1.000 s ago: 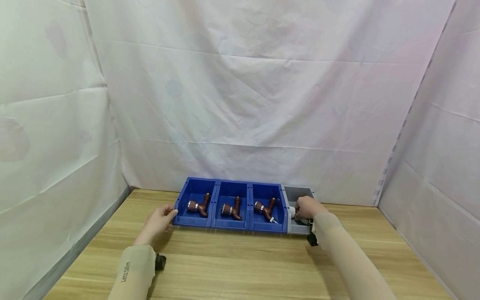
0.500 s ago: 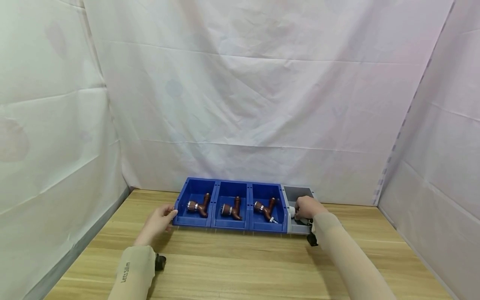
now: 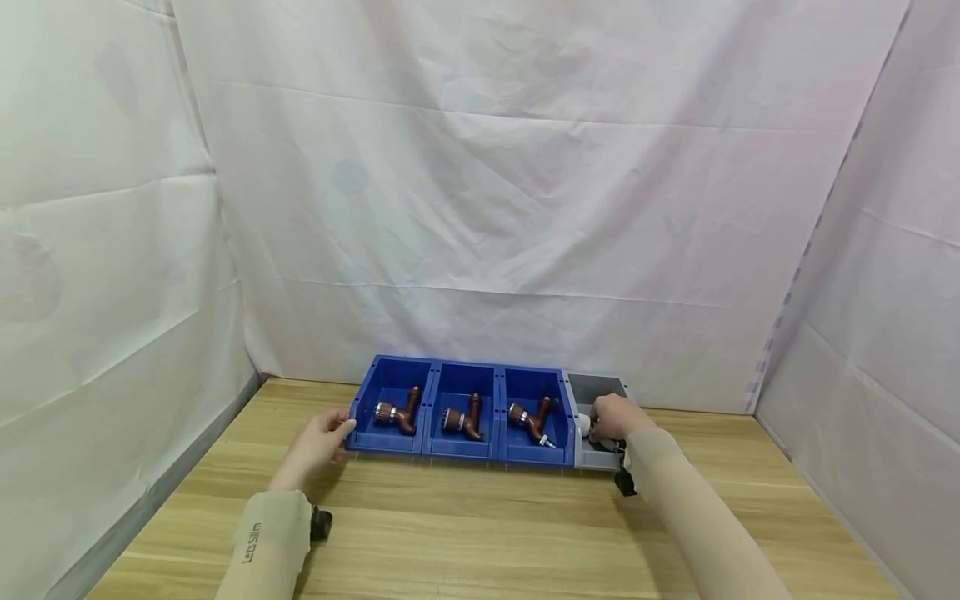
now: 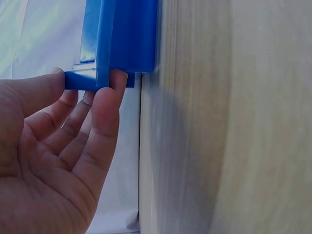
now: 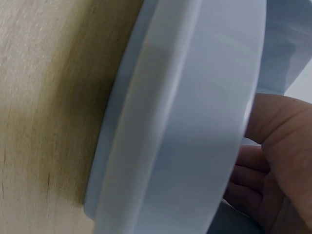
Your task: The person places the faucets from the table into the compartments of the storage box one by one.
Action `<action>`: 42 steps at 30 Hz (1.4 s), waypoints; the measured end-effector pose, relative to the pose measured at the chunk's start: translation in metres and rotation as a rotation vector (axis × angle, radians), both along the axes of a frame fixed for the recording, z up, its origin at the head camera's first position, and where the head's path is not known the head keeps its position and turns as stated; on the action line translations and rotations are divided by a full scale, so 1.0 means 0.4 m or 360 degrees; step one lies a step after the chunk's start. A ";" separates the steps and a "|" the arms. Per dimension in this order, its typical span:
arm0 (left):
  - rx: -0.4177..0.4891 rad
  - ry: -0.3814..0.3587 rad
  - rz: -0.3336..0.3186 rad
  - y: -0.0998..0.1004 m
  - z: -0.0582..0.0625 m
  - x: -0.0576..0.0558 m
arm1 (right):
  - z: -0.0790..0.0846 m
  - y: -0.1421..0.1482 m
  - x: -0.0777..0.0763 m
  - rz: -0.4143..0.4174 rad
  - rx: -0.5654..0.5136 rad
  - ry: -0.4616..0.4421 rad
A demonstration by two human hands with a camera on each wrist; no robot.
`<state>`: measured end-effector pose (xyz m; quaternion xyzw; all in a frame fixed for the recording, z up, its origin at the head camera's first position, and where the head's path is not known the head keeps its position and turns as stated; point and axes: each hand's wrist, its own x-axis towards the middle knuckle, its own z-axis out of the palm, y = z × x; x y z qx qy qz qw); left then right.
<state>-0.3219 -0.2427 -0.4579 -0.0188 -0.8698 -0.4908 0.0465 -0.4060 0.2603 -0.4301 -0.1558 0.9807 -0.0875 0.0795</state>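
Observation:
A row of joined bins holds radiator valves in the head view. Three blue bins (image 3: pixel 459 450) each contain a brown radiator valve (image 3: pixel 399 412) with a ribbed cap and silver ring. My left hand (image 3: pixel 318 442) pinches the front left corner of the leftmost blue bin (image 4: pixel 102 53), thumb on one side and fingers on the other. My right hand (image 3: pixel 617 417) reaches into the grey bin (image 3: pixel 596 459) at the right end. Its curled fingers hold a valve with a white ribbed cap (image 3: pixel 584 425); most of that valve is hidden. The bin's wall blocks the fingertips in the right wrist view.
The bins stand at the back of a wooden table (image 3: pixel 480 525), close to a white cloth backdrop (image 3: pixel 480 208). Cloth walls also rise at the left and right. A silver end fitting (image 3: pixel 547 442) shows on the third brown valve.

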 end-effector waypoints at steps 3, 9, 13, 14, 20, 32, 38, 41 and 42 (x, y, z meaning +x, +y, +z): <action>-0.0005 0.0003 0.0005 0.000 -0.001 0.001 | 0.003 0.000 0.003 0.0012 -0.0006 0.0013; -0.0017 -0.0019 0.0001 -0.002 -0.003 -0.002 | -0.001 0.004 -0.004 -0.0014 -0.0016 0.0009; -0.0019 -0.0015 -0.0011 -0.001 0.000 -0.006 | -0.006 0.009 -0.009 -0.0032 -0.0029 -0.0007; -0.0020 -0.0015 -0.0011 -0.001 0.001 -0.007 | -0.006 0.011 -0.009 -0.0033 -0.0032 -0.0011; -0.0038 -0.0010 -0.0012 0.001 0.004 -0.001 | -0.007 0.013 -0.010 -0.0032 -0.0042 -0.0030; -0.0033 0.0001 -0.0019 0.001 0.001 0.002 | -0.005 0.005 0.001 -0.0022 -0.0036 -0.0010; -0.0037 0.0005 -0.0008 -0.001 -0.002 0.001 | -0.004 0.005 0.001 0.0020 -0.0038 0.0008; -0.0036 0.0005 -0.0018 -0.003 0.000 0.003 | -0.005 0.007 -0.003 0.0042 -0.0041 0.0020; -0.0034 0.0005 -0.0020 -0.003 0.000 0.004 | -0.005 0.008 -0.004 0.0051 -0.0042 0.0023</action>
